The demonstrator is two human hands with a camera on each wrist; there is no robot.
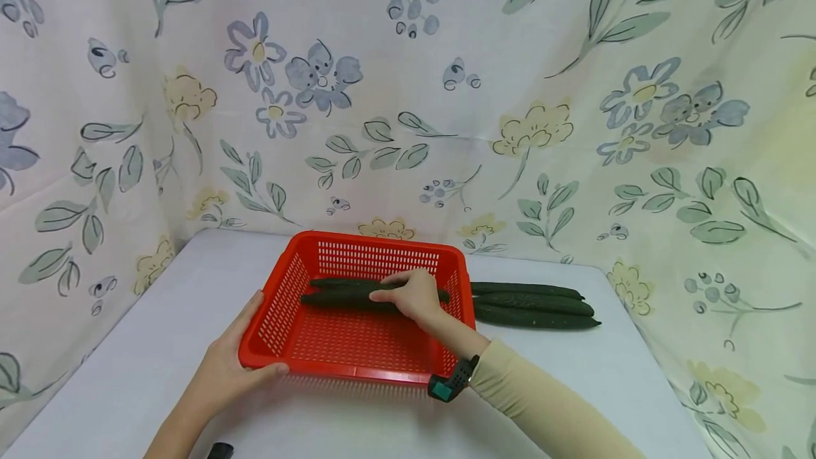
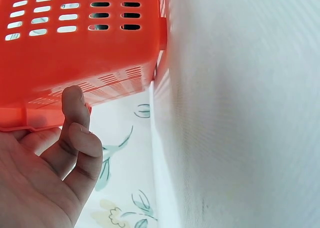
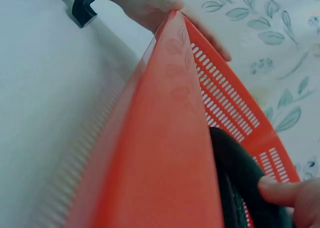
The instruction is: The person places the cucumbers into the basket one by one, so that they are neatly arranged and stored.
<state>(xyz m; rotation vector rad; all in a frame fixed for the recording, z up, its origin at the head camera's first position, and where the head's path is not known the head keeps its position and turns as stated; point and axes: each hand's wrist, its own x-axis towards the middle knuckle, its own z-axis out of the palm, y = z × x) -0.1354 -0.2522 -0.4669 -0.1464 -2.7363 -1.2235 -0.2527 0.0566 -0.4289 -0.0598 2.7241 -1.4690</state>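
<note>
A red plastic basket (image 1: 357,373) with slotted walls stands on the table. My left hand (image 1: 224,365) holds its near left corner, thumb at the front rim and fingers along the left side. In the left wrist view, two bent fingers (image 2: 82,143) show outside the basket wall. Inside the basket, dark green cucumbers lie lengthwise toward the back. My right hand (image 1: 417,295) reaches over the front rim and grips the nearer cucumber (image 1: 341,299) around its right part. The right wrist view shows the thumb (image 3: 275,190) pressed on that cucumber; the basket's wall hides much of the rest.
To the right of the basket, three more cucumbers (image 1: 535,304) lie side by side on the white table (image 1: 319,423). Flowered cloth (image 1: 408,91) hangs behind and at the sides. A small black object (image 1: 220,450) shows at the bottom edge, by the left forearm.
</note>
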